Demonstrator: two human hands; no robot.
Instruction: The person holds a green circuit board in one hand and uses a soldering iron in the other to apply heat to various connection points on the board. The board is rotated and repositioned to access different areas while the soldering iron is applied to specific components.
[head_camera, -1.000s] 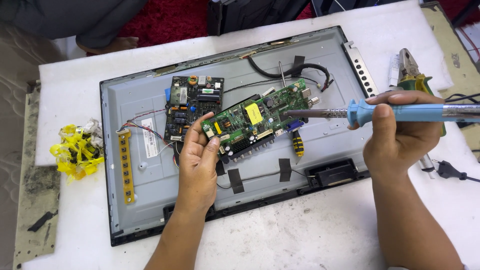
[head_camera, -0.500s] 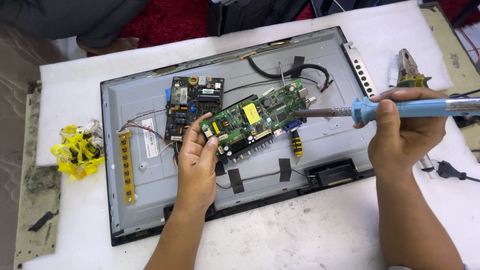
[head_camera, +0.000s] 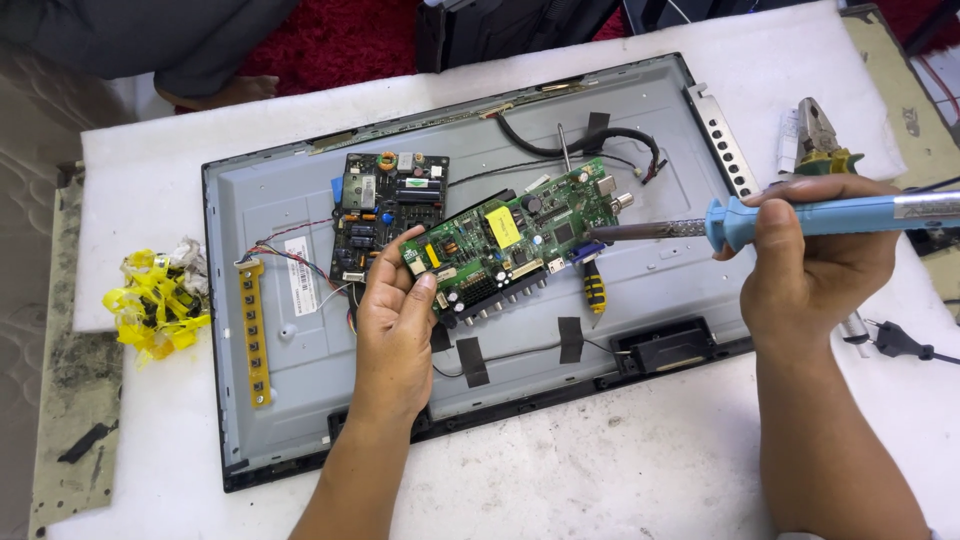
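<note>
Gripping the green rectangular circuit board (head_camera: 520, 245) at its 8 o'clock corner, left hand (head_camera: 395, 335) is closed on it w/ thumb on top and fingers under; board is lifted and tilted above the grey metal back panel of a flat screen (head_camera: 650, 130), approx. panel centre. Right hand (head_camera: 815, 255) is closed round the blue-handled soldering iron (head_camera: 800, 218), held roughly level; metal tip points toward 9 o'clock and reaches the board's 3 o'clock edge, exact contact cannot be told.

At 10 o'clock of the green board: black power board w/ coils and capacitors (head_camera: 385, 215), lying flat on the panel. Yellow-and-black-handled screwdriver (head_camera: 593, 285) lies on the panel just below the board's right end. Yellow button strip (head_camera: 255, 330) near the panel's 9 o'clock edge, thin wires running to it. Black tape patches at 6 o'clock.

Panel rests on white worktop (head_camera: 600, 480). Crumpled yellow tape wad (head_camera: 155, 300) off the panel at 9 o'clock. Pliers w/ green-yellow grips (head_camera: 820, 135) at 2 o'clock, just above right hand. Black mains plug (head_camera: 900, 340) at 3 o'clock.
</note>
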